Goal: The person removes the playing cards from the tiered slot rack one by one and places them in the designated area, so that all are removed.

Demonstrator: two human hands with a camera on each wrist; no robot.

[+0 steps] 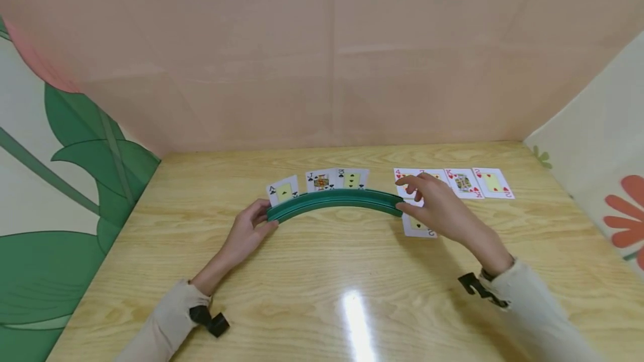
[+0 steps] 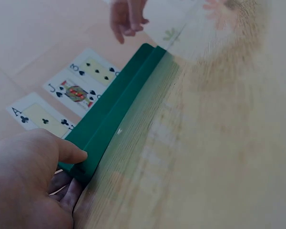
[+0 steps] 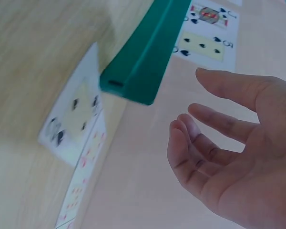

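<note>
A curved green playing-card holder (image 1: 336,198) stands on the table. Upright in its slot are an ace of clubs (image 2: 40,117) at the left end, then a jack of spades (image 2: 74,93) and a spade number card (image 2: 94,66) side by side near the middle. My left hand (image 1: 246,229) grips the holder's left end, thumb on the front ledge and fingers behind and beneath. Over the right end hovers my right hand (image 3: 233,152), fingers loosely bent, with nothing between them. Below it, a spade card (image 1: 417,227) lies by the holder's right end, partly covered by the hand in the head view.
Face up at the back right lies a row of heart cards, among them a king (image 1: 462,183) and a two (image 1: 494,183); my right hand covers part of the row. A pink backdrop (image 1: 332,71) rises behind the wooden table (image 1: 282,295). Patterned panels flank both sides.
</note>
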